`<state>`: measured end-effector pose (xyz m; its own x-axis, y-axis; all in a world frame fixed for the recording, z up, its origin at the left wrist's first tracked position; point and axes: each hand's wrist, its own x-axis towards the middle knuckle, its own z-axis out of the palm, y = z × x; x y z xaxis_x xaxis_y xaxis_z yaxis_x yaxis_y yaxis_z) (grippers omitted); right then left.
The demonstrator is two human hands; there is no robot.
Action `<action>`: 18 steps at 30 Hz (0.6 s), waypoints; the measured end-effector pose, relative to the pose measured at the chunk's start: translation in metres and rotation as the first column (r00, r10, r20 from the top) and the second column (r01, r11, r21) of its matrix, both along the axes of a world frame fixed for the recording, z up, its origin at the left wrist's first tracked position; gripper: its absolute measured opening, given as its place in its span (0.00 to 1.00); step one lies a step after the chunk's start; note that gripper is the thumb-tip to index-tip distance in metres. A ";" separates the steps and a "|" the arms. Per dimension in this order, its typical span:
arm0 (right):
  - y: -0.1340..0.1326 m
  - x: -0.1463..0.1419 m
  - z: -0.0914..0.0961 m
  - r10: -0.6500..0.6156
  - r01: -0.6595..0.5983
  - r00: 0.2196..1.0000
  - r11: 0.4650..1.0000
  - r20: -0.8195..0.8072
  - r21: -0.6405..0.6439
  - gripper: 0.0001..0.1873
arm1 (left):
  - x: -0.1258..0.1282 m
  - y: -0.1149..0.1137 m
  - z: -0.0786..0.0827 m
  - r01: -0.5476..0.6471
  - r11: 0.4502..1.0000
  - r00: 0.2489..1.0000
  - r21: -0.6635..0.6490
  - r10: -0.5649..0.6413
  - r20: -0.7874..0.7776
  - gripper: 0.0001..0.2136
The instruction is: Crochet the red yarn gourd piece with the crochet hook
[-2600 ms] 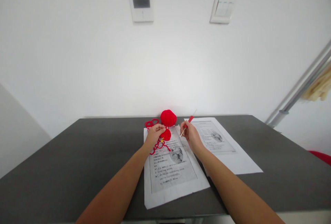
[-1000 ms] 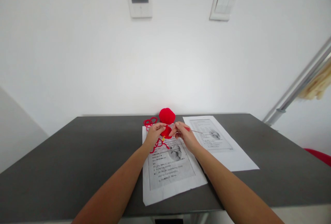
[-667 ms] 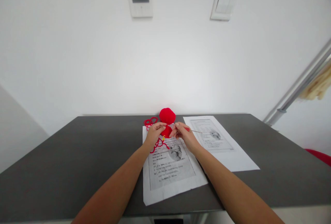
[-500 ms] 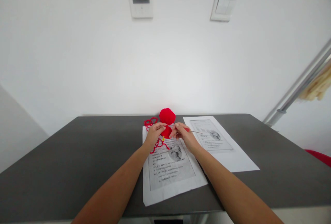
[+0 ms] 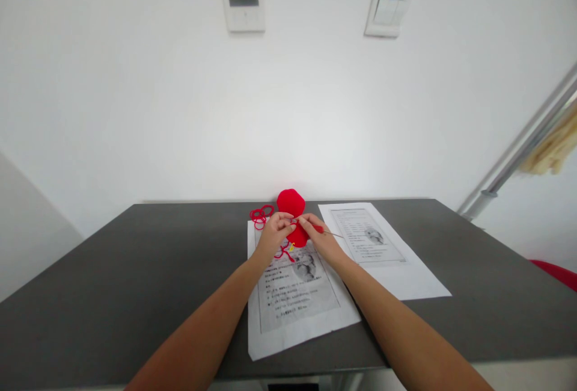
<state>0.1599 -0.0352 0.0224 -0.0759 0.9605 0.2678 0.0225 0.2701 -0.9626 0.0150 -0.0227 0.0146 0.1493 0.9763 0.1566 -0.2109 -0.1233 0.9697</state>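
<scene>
My left hand [image 5: 274, 232] pinches the upper left edge of a small red crocheted piece [image 5: 298, 237]. Closed around a thin crochet hook [image 5: 333, 234] with a red grip, my right hand [image 5: 321, 236] meets the left one at the piece's top edge. The hook's tip is hidden among the fingers. A yellow stitch marker [image 5: 291, 247] hangs at the bottom of the piece, and a red yarn tail [image 5: 285, 252] dangles below it. Directly behind my hands sits a red yarn ball [image 5: 291, 202].
Loops of loose red yarn [image 5: 260, 216] lie left of the ball. One printed sheet [image 5: 297, 319] lies under my hands and another printed sheet [image 5: 396, 277] to the right, both on a dark grey table [image 5: 157, 270]. A white wall [image 5: 288, 108] stands behind the table.
My right hand has moved left, so the fingertips of both hands now come together. The crocheted piece and its yellow marker have shifted slightly right and down.
</scene>
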 end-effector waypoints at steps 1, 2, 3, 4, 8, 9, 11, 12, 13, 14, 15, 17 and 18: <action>0.000 0.000 -0.001 -0.006 0.005 1.000 1.000 0.017 0.012 0.12 | 0.001 0.000 -0.001 -0.001 1.000 1.000 -0.002 0.001 -0.004 0.16; 0.000 0.000 -0.001 -0.004 0.003 0.999 1.000 0.032 0.023 0.11 | 0.002 0.000 -0.001 0.002 1.000 1.000 -0.006 -0.002 -0.012 0.16; -0.001 0.000 -0.001 0.003 -0.004 0.999 1.000 0.044 0.030 0.10 | 0.002 0.000 -0.002 0.003 1.000 1.000 -0.010 -0.003 -0.023 0.16; -0.001 0.001 -0.001 0.009 -0.011 0.999 0.999 0.048 0.034 0.10 | 0.003 0.001 -0.003 0.003 1.000 0.999 -0.013 -0.003 -0.034 0.16; 0.000 0.002 0.000 0.036 -0.037 0.999 0.998 0.023 0.048 0.09 | 0.005 0.002 -0.005 -0.002 1.000 0.999 -0.028 0.001 -0.049 0.17; 0.000 0.002 0.000 0.041 -0.041 0.999 0.998 0.014 0.055 0.09 | 0.005 0.003 -0.005 -0.004 0.999 0.999 -0.035 0.003 -0.038 0.17; 0.001 0.002 0.000 0.047 -0.046 0.999 0.997 -0.008 0.066 0.08 | 0.004 0.004 -0.005 -0.008 0.998 1.000 -0.059 0.007 -0.005 0.16; 0.002 0.002 0.000 0.043 -0.042 0.999 0.997 -0.021 0.067 0.07 | 0.003 0.004 -0.004 -0.007 0.998 1.000 -0.069 0.008 0.008 0.16; 0.002 0.002 0.000 0.035 -0.033 0.999 0.997 -0.034 0.064 0.06 | 0.002 0.005 -0.004 -0.004 0.997 1.000 -0.074 0.005 0.014 0.15; 0.003 0.003 0.000 0.027 -0.024 0.999 0.998 -0.046 0.058 0.05 | 0.001 0.005 -0.003 0.002 0.997 1.000 -0.073 -0.001 0.013 0.15; 0.003 0.003 0.000 0.017 -0.014 0.998 0.999 -0.054 0.052 0.05 | 0.000 0.006 -0.002 0.009 0.998 1.000 -0.065 -0.008 0.006 0.16; 0.003 0.004 0.001 0.007 -0.004 0.998 0.999 -0.067 0.039 0.06 | -0.002 0.006 0.001 0.008 0.999 1.000 -0.039 -0.009 -0.006 0.16; 0.002 0.005 0.002 0.010 -0.007 0.997 0.999 -0.074 0.035 0.06 | -0.003 0.007 0.002 -0.003 1.000 1.000 -0.027 0.003 -0.006 0.16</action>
